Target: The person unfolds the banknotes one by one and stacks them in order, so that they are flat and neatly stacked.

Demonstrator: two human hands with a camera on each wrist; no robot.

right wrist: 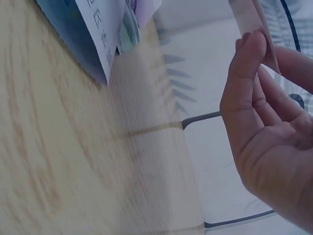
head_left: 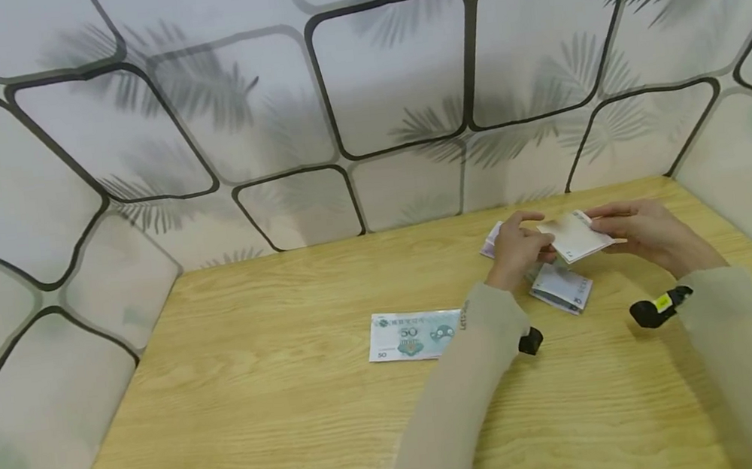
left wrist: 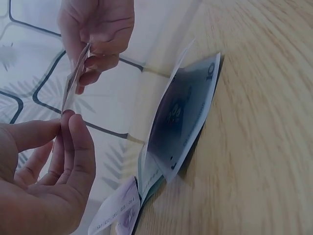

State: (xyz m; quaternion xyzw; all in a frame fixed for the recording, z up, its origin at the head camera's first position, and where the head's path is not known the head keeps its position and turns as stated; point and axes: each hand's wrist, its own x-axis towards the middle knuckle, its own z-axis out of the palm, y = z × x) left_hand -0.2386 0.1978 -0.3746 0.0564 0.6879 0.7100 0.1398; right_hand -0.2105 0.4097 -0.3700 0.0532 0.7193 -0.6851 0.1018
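Above the right part of the table, a folded play banknote [head_left: 578, 236] is held between both hands. My left hand [head_left: 516, 250] pinches its left edge with thumb and fingers, while the right hand [head_left: 655, 236] grips its right side. Edge-on in the left wrist view, the note [left wrist: 72, 90] looks thin and creased. Just below the hands lies another folded banknote [head_left: 561, 287], half sprung open, its dark inner face marked 10 in the left wrist view. Behind the left hand sits a purple banknote [head_left: 491, 241], partly hidden; a greenish note [left wrist: 148, 171] lies between these two.
A flat 50 banknote [head_left: 413, 335] lies mid-table, its right end hidden by the left sleeve [head_left: 476, 361]. Wrist cameras [head_left: 658, 309] are strapped under the cuffs. Patterned white walls [head_left: 405, 186] border the wooden table [head_left: 262, 396] at the back and sides.
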